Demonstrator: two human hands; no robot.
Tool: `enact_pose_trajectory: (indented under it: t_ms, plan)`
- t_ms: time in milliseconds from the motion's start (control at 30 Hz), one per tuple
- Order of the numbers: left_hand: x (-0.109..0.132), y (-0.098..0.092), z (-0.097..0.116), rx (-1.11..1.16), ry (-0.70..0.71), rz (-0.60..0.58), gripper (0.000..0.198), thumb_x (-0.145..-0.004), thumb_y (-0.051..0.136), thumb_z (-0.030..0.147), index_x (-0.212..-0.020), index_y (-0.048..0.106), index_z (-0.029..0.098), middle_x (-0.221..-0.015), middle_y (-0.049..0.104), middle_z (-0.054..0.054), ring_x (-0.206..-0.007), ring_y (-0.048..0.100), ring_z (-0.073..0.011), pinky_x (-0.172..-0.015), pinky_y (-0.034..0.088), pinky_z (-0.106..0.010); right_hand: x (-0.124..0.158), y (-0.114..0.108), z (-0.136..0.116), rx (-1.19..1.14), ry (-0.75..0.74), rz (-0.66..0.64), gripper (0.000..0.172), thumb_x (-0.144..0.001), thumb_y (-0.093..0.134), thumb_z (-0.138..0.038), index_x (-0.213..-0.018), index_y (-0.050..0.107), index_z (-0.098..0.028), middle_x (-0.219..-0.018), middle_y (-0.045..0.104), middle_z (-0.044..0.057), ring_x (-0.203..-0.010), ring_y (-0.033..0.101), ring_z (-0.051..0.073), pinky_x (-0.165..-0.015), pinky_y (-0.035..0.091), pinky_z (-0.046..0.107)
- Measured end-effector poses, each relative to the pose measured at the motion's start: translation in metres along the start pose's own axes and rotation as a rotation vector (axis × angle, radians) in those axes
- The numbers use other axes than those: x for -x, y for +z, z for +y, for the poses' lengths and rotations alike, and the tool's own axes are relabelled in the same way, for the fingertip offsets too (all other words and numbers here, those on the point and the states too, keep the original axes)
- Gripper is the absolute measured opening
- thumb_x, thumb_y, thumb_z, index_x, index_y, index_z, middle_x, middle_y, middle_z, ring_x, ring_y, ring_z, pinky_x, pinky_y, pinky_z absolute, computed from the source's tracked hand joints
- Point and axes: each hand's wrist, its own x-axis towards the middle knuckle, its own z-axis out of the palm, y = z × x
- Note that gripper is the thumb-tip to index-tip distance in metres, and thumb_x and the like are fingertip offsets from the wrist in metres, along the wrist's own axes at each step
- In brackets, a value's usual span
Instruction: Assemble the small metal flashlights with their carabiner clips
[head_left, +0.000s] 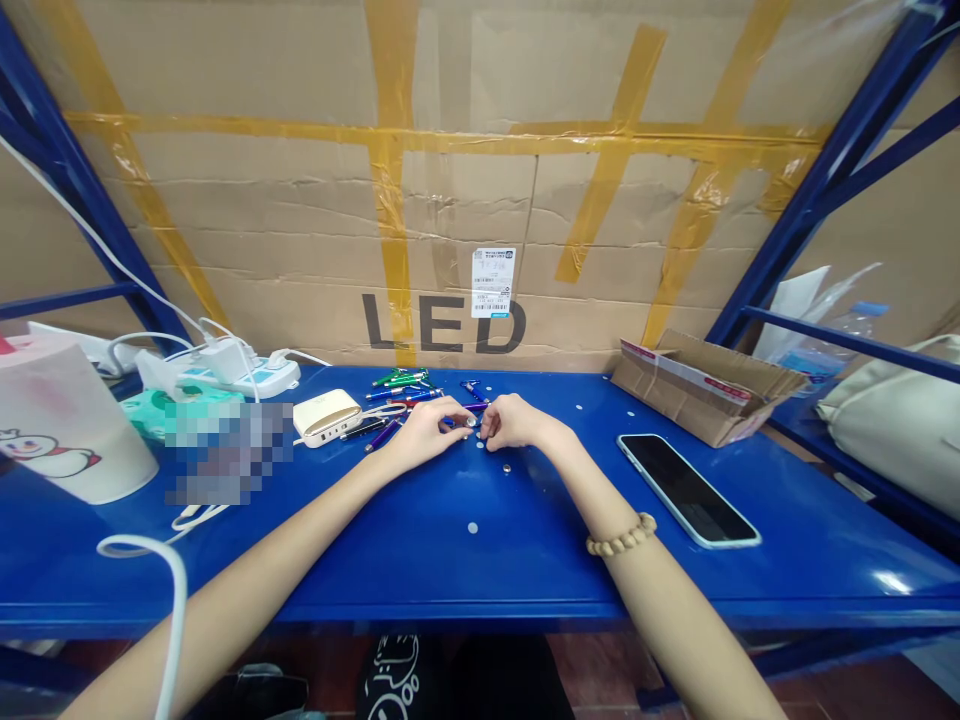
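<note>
My left hand (433, 432) rests low over the blue table, its fingers curled with thumb and forefinger towards the right. At those fingertips is a small round silvery piece (471, 421); whether it is gripped is hard to tell. Close on the right, my right hand (513, 422) has its fingers pinched together downwards; what is in them is too small to make out. A purple pen-like stick (477, 407) shows behind the gap between both hands. Slim metallic pens (405, 393) in green, blue and red lie in a pile beyond my left hand. A small ring-like piece (507, 469) lies nearer me.
A cream power bank (327, 417) with a cable sits left of the pens. Further left are a power strip (259, 377) and a white paper cup (71, 420). A phone (686, 490) and an open cardboard box (701, 385) are on the right. A white cable (176, 590) crosses my left forearm.
</note>
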Motion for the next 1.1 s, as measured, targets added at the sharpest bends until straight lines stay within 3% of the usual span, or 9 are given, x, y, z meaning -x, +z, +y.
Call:
enact_pose_trajectory:
  t_ms: [133, 267, 400, 467, 567, 833, 1100]
  plan:
    - [0.000, 0.002, -0.001, 0.012, -0.047, 0.009, 0.012, -0.073, 0.058, 0.023, -0.081, 0.063, 0.015, -0.082, 0.064, -0.005, -0.074, 0.063, -0.0141, -0.063, 0.052, -0.023, -0.002, 0.000, 0.000, -0.159, -0.095, 0.094, 0.018, -0.058, 0.065, -0.006, -0.076, 0.069, -0.011, -0.072, 0.071, 0.006, -0.068, 0.066, 0.016, -0.061, 0.051, 0.020]
    - [0.000, 0.003, -0.005, 0.122, -0.117, 0.014, 0.012, -0.073, 0.057, 0.025, -0.081, 0.060, 0.015, -0.083, 0.066, -0.004, -0.075, 0.065, -0.0144, -0.065, 0.053, -0.024, -0.004, -0.005, 0.000, -0.417, -0.199, 0.210, 0.026, -0.064, 0.066, -0.014, -0.089, 0.067, -0.011, -0.074, 0.071, 0.007, -0.069, 0.067, 0.016, -0.064, 0.053, 0.023]
    - [-0.001, 0.003, -0.007, 0.172, -0.152, 0.010, 0.014, -0.072, 0.060, 0.027, -0.080, 0.059, 0.016, -0.083, 0.067, -0.004, -0.077, 0.066, -0.0154, -0.068, 0.054, -0.025, -0.003, -0.007, -0.004, -0.555, -0.151, 0.402, 0.039, -0.060, 0.073, -0.024, -0.095, 0.066, -0.011, -0.068, 0.071, 0.006, -0.061, 0.065, 0.015, -0.058, 0.052, 0.023]
    - [-0.001, 0.003, -0.008, 0.178, -0.166, 0.009, 0.016, -0.071, 0.061, 0.028, -0.081, 0.059, 0.016, -0.084, 0.067, -0.005, -0.078, 0.066, -0.0162, -0.068, 0.054, -0.027, -0.001, -0.007, -0.006, -0.618, -0.110, 0.388, 0.042, -0.059, 0.075, -0.026, -0.097, 0.065, -0.011, -0.068, 0.071, 0.006, -0.057, 0.063, 0.014, -0.055, 0.052, 0.022]
    - [-0.001, 0.003, -0.009, 0.176, -0.163, 0.015, 0.019, -0.071, 0.062, 0.030, -0.082, 0.060, 0.015, -0.083, 0.068, -0.005, -0.078, 0.066, -0.0171, -0.068, 0.054, -0.027, 0.001, -0.007, -0.010, -0.673, -0.073, 0.257, 0.046, -0.060, 0.075, -0.026, -0.101, 0.064, -0.011, -0.069, 0.071, 0.005, -0.054, 0.061, 0.011, -0.051, 0.051, 0.021]
    - [0.000, 0.004, -0.010, 0.071, -0.135, 0.048, 0.016, -0.072, 0.060, 0.030, -0.081, 0.063, 0.016, -0.081, 0.068, -0.005, -0.076, 0.065, -0.0167, -0.066, 0.053, -0.027, 0.004, -0.007, -0.015, -0.527, -0.020, 0.217, 0.050, -0.064, 0.071, -0.019, -0.112, 0.060, -0.011, -0.080, 0.072, 0.007, -0.064, 0.065, 0.015, -0.052, 0.051, 0.020]
    - [0.000, 0.008, -0.009, 0.059, -0.146, 0.140, 0.012, -0.069, 0.064, 0.027, -0.071, 0.060, 0.015, -0.071, 0.066, -0.003, -0.067, 0.063, -0.0156, -0.063, 0.052, -0.027, 0.006, -0.005, -0.023, -0.282, -0.023, 0.339, 0.045, -0.065, 0.068, -0.020, -0.110, 0.061, -0.019, -0.081, 0.072, 0.001, -0.076, 0.066, 0.017, -0.065, 0.050, 0.024]
